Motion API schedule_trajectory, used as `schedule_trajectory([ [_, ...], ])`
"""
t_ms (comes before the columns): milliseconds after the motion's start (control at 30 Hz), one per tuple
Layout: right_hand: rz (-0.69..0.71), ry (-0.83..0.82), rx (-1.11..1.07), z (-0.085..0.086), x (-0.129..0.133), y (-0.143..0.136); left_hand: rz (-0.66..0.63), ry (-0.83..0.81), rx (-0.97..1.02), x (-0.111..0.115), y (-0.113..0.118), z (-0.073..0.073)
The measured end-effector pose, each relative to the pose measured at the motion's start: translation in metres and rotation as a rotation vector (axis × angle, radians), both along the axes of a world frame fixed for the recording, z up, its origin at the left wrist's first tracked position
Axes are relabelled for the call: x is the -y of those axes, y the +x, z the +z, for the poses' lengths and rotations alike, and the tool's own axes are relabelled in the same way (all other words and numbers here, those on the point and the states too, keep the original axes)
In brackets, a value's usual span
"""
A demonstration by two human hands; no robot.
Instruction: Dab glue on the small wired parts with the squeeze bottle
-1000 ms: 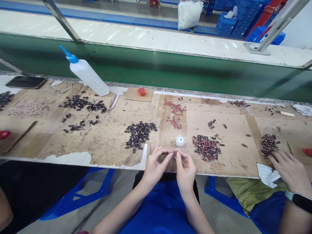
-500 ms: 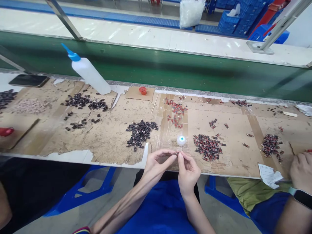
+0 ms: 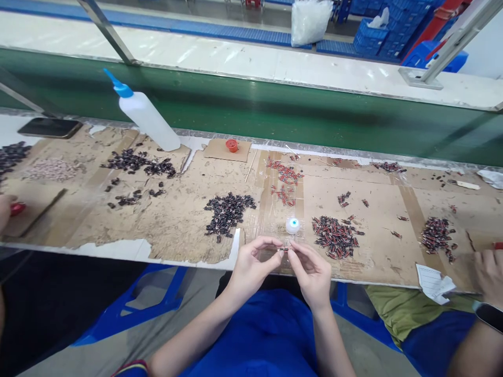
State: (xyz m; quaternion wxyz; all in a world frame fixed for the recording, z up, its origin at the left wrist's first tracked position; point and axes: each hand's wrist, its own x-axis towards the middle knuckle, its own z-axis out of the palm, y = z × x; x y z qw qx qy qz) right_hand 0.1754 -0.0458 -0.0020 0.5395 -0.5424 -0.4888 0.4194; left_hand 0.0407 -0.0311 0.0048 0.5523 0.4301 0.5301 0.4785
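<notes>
Thumb and fingers of my left hand (image 3: 255, 264) pinch one end of a small dark part with metal ends (image 3: 285, 250) at the table's front edge. My right hand (image 3: 313, 269) has its thumb and forefinger at the part's other end; fingertips hide much of it. Just beyond the fingers stands a small round white container (image 3: 293, 225) with a blue-green spot on top. Left of my hands lies a heap of small black parts (image 3: 230, 212). On the right is a pile of red-and-black parts (image 3: 336, 237). Loose red parts (image 3: 285, 172) lie farther back.
A white squeeze bottle (image 3: 151, 121) with a blue nozzle leans at the back left. A red cup (image 3: 231, 145) sits on a cardboard piece. Co-workers' hands show at left (image 3: 5, 209) and right (image 3: 489, 275). Torn paper (image 3: 435, 284) overhangs the front edge.
My right hand has shifted slightly right and its fingers have opened out a little around the part. A co-worker's hand has come in at the left edge onto the red object.
</notes>
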Motion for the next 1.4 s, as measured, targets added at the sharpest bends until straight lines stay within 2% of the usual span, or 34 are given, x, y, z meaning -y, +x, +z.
schedule_trajectory([
  [133, 0.103, 0.01, 0.079, 0.007, -0.003, 0.011, -0.023, -0.013, 0.004, 0.0, 0.0, 0.001],
  [233, 0.164, -0.012, 0.052, 0.008, -0.003, 0.012, -0.038, -0.03, 0.008, -0.001, -0.001, 0.002],
  [367, 0.065, -0.027, -0.069, 0.004, -0.002, 0.007, -0.045, -0.036, 0.003, -0.001, -0.002, 0.003],
  [467, -0.007, 0.031, -0.097, 0.002, -0.001, 0.002, -0.057, -0.036, -0.001, -0.001, -0.002, 0.004],
  [600, -0.019, 0.093, -0.079, 0.0, -0.001, 0.001, -0.065, -0.032, 0.018, 0.0, 0.0, 0.003],
  [800, -0.023, 0.033, 0.006, -0.006, -0.003, 0.011, -0.056, 0.057, -0.029, 0.003, 0.005, 0.0],
  [900, -0.108, 0.013, 0.11, -0.013, -0.006, 0.026, -0.048, 0.194, -0.208, -0.002, -0.007, -0.002],
  [1000, -0.36, 0.076, 0.264, -0.018, -0.012, 0.043, 0.058, 0.395, -0.522, -0.013, -0.031, -0.008],
  [1067, -0.46, 0.154, 0.418, -0.017, -0.017, 0.05, 0.118, 0.465, -0.71, -0.022, -0.05, -0.014],
  [1133, -0.434, 0.255, 0.579, -0.015, -0.021, 0.05, 0.164, 0.468, -0.856, -0.029, -0.065, -0.022],
  [1233, -0.295, 0.37, 0.766, -0.013, -0.028, 0.039, 0.182, 0.459, -1.017, -0.037, -0.075, -0.03],
  [1400, -0.18, 0.314, 0.871, -0.025, -0.042, 0.02, 0.115, 0.464, -1.191, -0.043, -0.072, -0.029],
])
